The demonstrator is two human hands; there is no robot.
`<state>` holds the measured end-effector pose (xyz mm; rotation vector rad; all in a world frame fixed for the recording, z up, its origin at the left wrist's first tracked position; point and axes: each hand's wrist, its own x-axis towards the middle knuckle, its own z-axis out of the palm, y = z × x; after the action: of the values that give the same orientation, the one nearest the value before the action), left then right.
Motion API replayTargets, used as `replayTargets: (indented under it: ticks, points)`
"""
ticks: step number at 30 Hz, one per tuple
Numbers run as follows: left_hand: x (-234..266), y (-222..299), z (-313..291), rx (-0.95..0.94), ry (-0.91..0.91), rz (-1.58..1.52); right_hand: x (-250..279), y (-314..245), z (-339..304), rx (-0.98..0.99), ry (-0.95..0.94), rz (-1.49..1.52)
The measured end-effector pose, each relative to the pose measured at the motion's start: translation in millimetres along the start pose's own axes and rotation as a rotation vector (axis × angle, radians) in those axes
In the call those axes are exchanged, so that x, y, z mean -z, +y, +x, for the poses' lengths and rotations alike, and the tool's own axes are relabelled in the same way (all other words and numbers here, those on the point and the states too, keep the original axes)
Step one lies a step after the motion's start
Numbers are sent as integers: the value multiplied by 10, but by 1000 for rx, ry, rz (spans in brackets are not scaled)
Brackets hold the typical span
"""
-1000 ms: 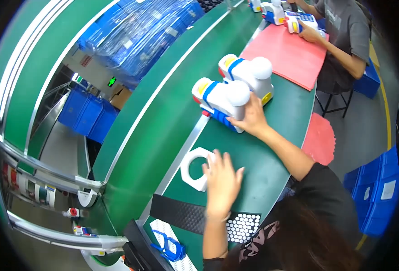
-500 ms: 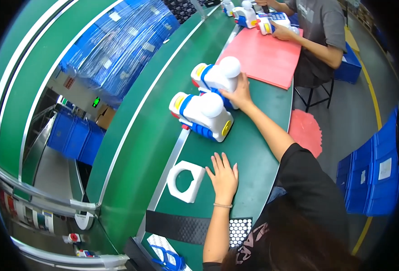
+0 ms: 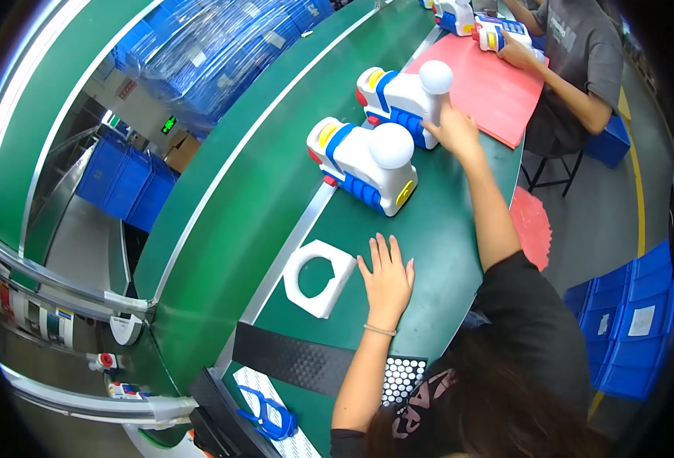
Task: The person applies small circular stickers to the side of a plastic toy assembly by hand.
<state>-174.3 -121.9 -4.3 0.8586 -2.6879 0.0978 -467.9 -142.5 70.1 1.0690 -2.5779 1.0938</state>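
Observation:
My left hand lies flat on the green worktop with its fingers spread, holding nothing. Beside it is a white foam-like block with a large round hole. Farther away, my right hand grips the rear of a white and blue toy; some of its fingertips are hidden behind the toy. This toy has a white ball on top, a red nose and a yellow patch. A matching toy stands upright nearer to me, touched by neither hand.
A black textured strip, a sheet of white round stickers and blue scissors lie near me. Ahead is a pink sheet, where a co-worker handles another toy. Blue crates stand on the right.
The view has shifted, so everything sits differently in the picture. The far toy stands slightly farther from the nearer one, with my right hand still on it. My left hand stays flat.

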Motion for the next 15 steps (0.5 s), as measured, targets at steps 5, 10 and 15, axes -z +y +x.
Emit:
replayTargets:
  ticks: [5, 10, 15]
  points:
    - [-31, 15, 18, 2, -19, -38, 111, -520, -768, 458, -275, 583]
    - [31, 27, 73, -19, 11, -14, -325, -849, -928, 226, 47, 1050]
    - [-15, -3, 47, -15, 25, 11, -559, -643, -1021, 415, 153, 622]
